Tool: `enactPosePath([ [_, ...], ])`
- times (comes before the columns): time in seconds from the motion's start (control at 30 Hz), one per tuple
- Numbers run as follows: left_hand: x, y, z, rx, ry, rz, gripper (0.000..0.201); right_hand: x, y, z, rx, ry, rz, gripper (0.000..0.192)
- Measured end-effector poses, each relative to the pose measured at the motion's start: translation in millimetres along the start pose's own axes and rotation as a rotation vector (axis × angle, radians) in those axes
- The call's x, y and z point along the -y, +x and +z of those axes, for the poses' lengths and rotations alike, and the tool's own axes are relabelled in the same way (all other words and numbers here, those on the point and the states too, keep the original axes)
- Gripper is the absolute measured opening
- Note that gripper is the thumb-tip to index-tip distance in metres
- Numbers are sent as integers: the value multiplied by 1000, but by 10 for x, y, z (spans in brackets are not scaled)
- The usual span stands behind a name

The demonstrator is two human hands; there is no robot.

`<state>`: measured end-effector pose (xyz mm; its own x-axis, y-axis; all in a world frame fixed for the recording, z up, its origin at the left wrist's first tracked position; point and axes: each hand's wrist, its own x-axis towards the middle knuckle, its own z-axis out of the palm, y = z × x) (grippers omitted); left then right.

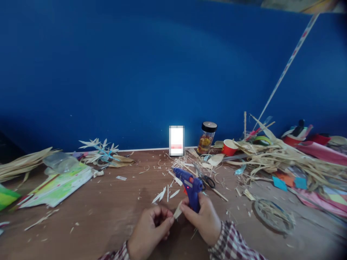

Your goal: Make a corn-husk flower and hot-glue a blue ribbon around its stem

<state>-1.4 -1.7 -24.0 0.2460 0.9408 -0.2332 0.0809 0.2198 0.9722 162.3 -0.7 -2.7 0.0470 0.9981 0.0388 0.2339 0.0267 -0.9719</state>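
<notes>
Near the front edge of the wooden table (108,213), your right hand (203,220) is wrapped around the grip of the blue hot glue gun (189,186), nozzle aimed up and to the left, its red indicator lit. Your left hand (150,231) is curled, thumb and fingertips pinching one pale dried-leaf strip (178,210), whose free end lies between both hands and touches the right thumb. To glue cleanly, you would likely do best to steady both wrists on the tabletop and bring the nozzle to the strip, fingertips clear of the hot tip. Just beyond the gun lie black-handled scissors (207,180) and cut leaf slivers (162,195). Open tabletop lies to the left front; the right is crowded with a heap of dried husk strips (284,155) and a woven ring (272,215); a jar (207,138) and red paper cup (229,147) stand by the blue wall (162,72).
</notes>
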Motion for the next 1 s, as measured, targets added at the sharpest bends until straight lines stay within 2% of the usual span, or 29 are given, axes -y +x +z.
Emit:
enactPosePath([
  [0.13, 45, 2, -17, 41, 28, 49, 21, 15, -5, -7, 8, 33, 7, 17],
  [0.27, -16, 19, -35, 32, -7, 69, 21, -20, 26, -39, 21, 117, 4, 21],
  [0.47, -155, 52, -109, -209, -326, -15, 23, 4, 64, -92, 13, 406, -8, 30],
  [0.57, -180, 62, -156, -288, -501, -38, 22, 70, 21, -93, 57, 553, 29, 37],
  [0.7, -183, 77, -191, -339, -588, -23, 21, 76, -45, -51, 145, 509, 46, 42],
  [1.0, -141, 123, -230, -339, -640, 29, 18, -20, -124, 11, 248, 382, 36, 45],
])
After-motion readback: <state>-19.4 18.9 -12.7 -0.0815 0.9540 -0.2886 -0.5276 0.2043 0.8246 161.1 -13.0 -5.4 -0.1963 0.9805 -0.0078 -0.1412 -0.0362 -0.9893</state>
